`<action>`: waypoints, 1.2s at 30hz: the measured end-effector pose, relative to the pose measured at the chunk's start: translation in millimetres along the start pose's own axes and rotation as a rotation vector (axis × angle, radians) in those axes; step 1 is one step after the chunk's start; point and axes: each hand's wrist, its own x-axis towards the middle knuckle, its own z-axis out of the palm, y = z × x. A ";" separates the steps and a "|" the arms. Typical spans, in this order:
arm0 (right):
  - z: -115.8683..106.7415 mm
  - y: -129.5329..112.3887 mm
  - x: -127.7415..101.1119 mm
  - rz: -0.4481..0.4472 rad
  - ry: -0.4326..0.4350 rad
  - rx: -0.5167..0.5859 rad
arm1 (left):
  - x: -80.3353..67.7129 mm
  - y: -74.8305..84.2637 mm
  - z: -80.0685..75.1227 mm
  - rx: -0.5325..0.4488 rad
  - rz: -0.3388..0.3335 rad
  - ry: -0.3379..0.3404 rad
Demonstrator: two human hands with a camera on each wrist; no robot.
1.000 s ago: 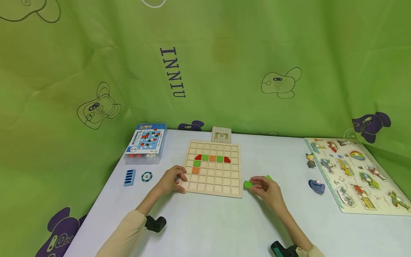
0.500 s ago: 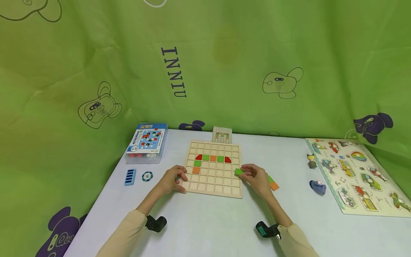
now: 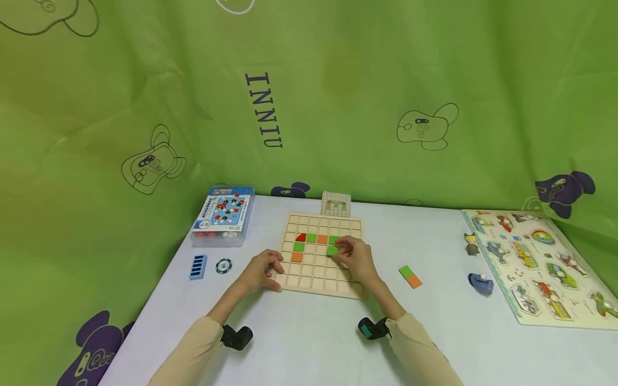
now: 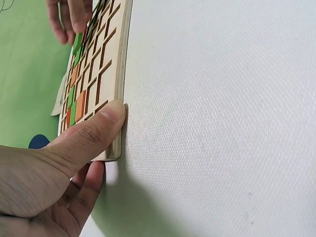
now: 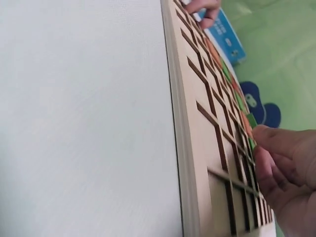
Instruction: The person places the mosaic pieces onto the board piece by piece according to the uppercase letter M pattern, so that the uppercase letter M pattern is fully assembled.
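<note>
A wooden grid board (image 3: pixel 316 280) lies on the white table, with red, green and orange tiles in some cells. My left hand (image 3: pixel 259 272) grips its near left corner; in the left wrist view the thumb (image 4: pixel 111 116) presses the edge and the fingers are at the adjoining side. Above the right part of the grid, my right hand (image 3: pixel 358 260) pinches a green square tile (image 3: pixel 331 251) between thumb and fingertips. That tile is close under the row of a red quarter-round tile (image 3: pixel 301 237), green tiles and an orange tile (image 3: pixel 322 239). The row's right end is hidden behind the right hand.
A pattern card (image 3: pixel 336 204) lies behind the board. One green and one orange tile (image 3: pixel 413 281) lie to the right. Farther right are small figures (image 3: pixel 480 283) and a picture puzzle board (image 3: pixel 541 268). A boxed kit (image 3: pixel 223 217), a blue block (image 3: pixel 198 267) and a round chip (image 3: pixel 223 266) are left.
The right hand has carried the green tile from the table right of the board leftward over the grid. Two loose tiles have come into full view. The left hand stays at its corner.
</note>
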 end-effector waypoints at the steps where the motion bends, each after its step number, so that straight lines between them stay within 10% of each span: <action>1: 3.0 -0.5 1.8 -0.006 -0.006 -0.003 | -0.3 -0.6 0.2 0.004 0.002 0.001; 20: 10.0 -10.7 8.6 0.030 -0.056 0.107 | -0.9 -2.2 -0.4 0.022 0.020 0.011; 30: -97.3 14.8 -38.0 -0.001 -0.031 0.062 | 3.3 -0.6 2.0 0.006 0.001 -0.006; 36: -168.8 45.2 -55.0 0.042 -0.204 0.017 | 1.3 -5.5 0.3 0.009 0.014 -0.004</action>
